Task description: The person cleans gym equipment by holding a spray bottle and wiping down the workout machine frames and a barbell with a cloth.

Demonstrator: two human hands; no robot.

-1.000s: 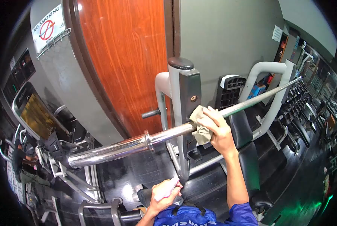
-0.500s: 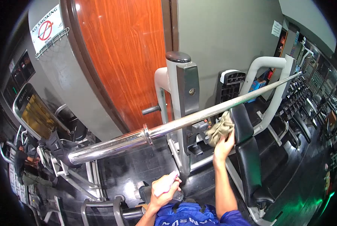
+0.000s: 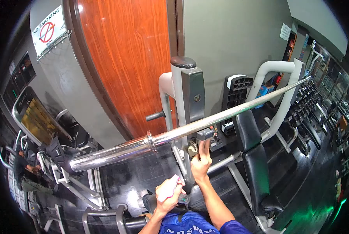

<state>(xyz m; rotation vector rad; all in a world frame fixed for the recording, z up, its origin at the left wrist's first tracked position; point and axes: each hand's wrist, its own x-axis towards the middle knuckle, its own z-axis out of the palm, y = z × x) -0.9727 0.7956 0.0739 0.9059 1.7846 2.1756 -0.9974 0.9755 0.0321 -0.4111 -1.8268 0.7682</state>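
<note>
A long metal barbell (image 3: 221, 111) lies across the grey rack, its thick chrome sleeve toward the left. Below the bar, my right hand (image 3: 201, 162) is closed on a crumpled beige cloth (image 3: 193, 148), which touches or nearly touches the upright (image 3: 193, 97) beside a grey bracket. Part of the cloth is hidden by my fingers. Lower and to the left, my left hand (image 3: 169, 195) is wrapped round a pink and white object (image 3: 168, 188), whose exact kind I cannot make out.
A black padded bench (image 3: 257, 167) stands behind the bar on the right. Dumbbell racks (image 3: 305, 103) line the right side. A person (image 3: 26, 171) is at the far left among machines. A wood-grain door (image 3: 131, 58) and grey wall stand behind the rack.
My right hand has left the bar with the cloth, dropped below it and moved left to the upright. My left hand stays nearly in place, still closed on the pink and white object.
</note>
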